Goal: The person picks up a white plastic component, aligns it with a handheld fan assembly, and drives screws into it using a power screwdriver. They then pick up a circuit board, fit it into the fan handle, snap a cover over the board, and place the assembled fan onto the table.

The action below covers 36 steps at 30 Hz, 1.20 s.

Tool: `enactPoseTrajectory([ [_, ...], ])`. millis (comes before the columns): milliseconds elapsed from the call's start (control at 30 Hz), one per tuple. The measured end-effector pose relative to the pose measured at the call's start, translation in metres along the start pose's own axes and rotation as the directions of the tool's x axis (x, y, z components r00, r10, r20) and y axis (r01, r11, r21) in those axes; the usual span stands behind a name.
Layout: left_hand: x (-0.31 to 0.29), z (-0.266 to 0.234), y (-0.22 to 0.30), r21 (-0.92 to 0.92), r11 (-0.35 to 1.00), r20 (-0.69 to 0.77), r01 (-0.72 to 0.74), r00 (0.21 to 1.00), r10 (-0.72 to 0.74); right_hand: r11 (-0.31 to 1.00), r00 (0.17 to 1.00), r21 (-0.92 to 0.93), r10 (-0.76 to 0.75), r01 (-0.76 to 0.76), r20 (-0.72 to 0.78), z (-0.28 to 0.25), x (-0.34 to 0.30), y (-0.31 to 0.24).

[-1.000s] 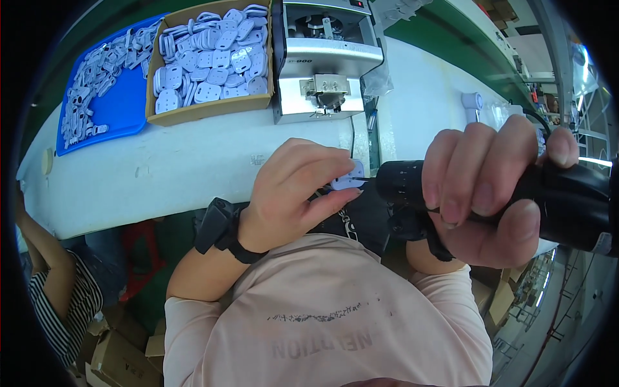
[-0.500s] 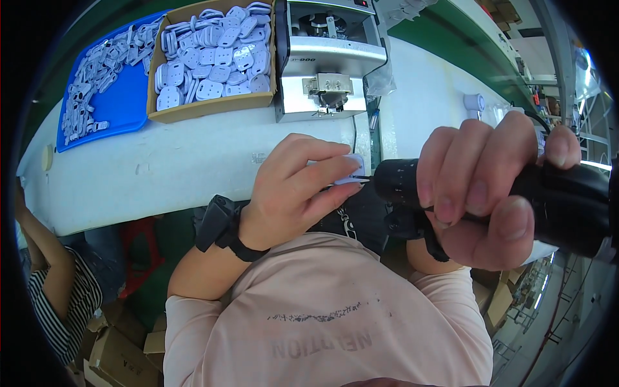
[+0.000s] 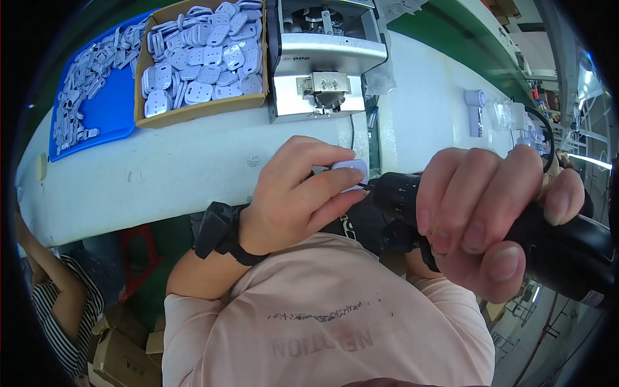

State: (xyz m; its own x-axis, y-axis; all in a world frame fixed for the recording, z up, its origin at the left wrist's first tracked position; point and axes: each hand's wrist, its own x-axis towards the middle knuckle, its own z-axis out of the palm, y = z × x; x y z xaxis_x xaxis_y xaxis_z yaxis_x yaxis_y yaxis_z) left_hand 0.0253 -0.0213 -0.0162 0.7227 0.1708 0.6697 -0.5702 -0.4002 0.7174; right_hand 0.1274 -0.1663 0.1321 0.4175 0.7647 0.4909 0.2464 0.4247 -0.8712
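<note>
Between the thumb and fingers of my left hand (image 3: 309, 193) is a small white plastic housing (image 3: 351, 171), rounded at its corners and partly covered by the fingers. My right hand (image 3: 493, 213) wraps round a black electric screwdriver (image 3: 567, 248), held almost level with its nose toward the left. The thin bit (image 3: 364, 186) reaches the edge of the housing by my left fingertips; whether it sits in a screw is too small to tell. Both hands are over the near edge of the white table, close to my body.
A cardboard box (image 3: 200, 111) full of similar white housings stands at the back left, beside a blue tray (image 3: 119, 113) of small pale parts. Right of it is a metal screw feeder (image 3: 322, 51). A white handheld device (image 3: 475, 113) lies farther right. Another person (image 3: 61, 303) is at the left.
The rear of the screwdriver has dropped lower with my right hand, tilting it. My left hand stays almost in place on the housing. The view has shifted slightly.
</note>
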Motion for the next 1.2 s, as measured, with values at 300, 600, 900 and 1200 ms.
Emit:
enactPoseTrajectory([
  [300, -0.008, -0.035, 0.007, 0.143, 0.990, -0.012, 0.022, 1.000, -0.021, 0.983, 0.949, -0.146, -0.152, 0.115, -0.275, -0.010, 0.012, 0.068],
  [600, -0.012, -0.031, 0.004, 0.091, 0.995, -0.106, 0.052, 0.993, -0.042, 0.976, 0.949, -0.214, -0.042, -0.028, -0.314, -0.009, 0.012, 0.112],
  [900, -0.009, -0.035, 0.009, 0.126, 0.987, -0.021, 0.096, 0.995, -0.094, 0.993, 0.948, 0.027, -0.101, 0.115, -0.303, -0.007, 0.002, 0.040],
  [1200, -0.006, -0.026, 0.008, 0.094, 0.991, -0.033, 0.090, 0.996, -0.087, 0.989, 0.990, 0.030, -0.142, 0.142, 0.006, -0.004, 0.003, 0.024],
])
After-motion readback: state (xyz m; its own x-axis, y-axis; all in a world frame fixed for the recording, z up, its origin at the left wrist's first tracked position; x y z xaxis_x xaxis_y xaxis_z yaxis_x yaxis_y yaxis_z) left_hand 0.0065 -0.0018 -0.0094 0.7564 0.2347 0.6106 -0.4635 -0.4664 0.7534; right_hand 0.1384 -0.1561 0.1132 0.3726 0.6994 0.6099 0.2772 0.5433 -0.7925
